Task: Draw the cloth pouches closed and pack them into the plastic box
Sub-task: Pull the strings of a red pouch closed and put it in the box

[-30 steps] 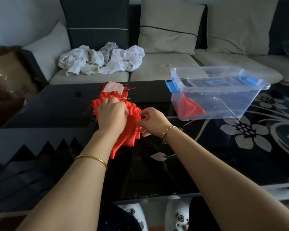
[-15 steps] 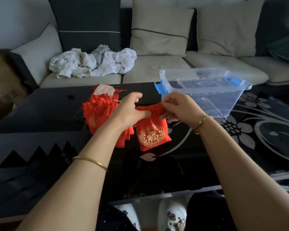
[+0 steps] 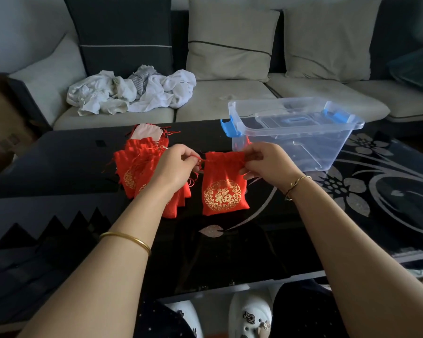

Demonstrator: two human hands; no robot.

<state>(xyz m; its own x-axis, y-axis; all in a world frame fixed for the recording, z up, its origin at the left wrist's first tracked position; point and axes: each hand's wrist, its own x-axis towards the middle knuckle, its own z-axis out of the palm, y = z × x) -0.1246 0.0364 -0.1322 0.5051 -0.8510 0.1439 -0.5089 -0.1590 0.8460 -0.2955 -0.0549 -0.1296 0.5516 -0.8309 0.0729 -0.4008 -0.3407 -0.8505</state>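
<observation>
red pouch [image 3: 224, 184] with a round gold emblem, stretched by its top between both hands over the black table [image 3: 230, 252], just right of the pile [image 3: 137, 172] and in front of the box [image 3: 291, 135]. mouth slightly gathered, not drawn tight. lower edge down at the table; cannot tell whether touching.

left hand [image 3: 175, 167] at the pouch's top left corner, thumb and forefinger pressed together on the red cord [image 3: 200, 162], other fingers curled under. right hand [image 3: 266, 164] at the top right corner, thumb and fingers pinched on the hem or the cord there, cannot tell which; lower fingers loosely bent.

pile of more red pouches fanned out flat on the table, partly hidden behind the left hand and wrist, loose cords straggling out, one pale piece at its far end.

box clear, open on top, blue latches at both ends, standing on the table just beyond the right hand. clear lid-like panel seen through it, exact place unclear. a bit of red showing through the near left wall.

gold bangle [image 3: 125, 240] on the left forearm, thin bracelet [image 3: 296, 184] on the right wrist. beyond the table a pale sofa [image 3: 217, 101], heap of white clothes [image 3: 132, 93] on its seat, cushions [image 3: 230, 40] along its back. white shoes [image 3: 252, 315] below the table's near edge.
</observation>
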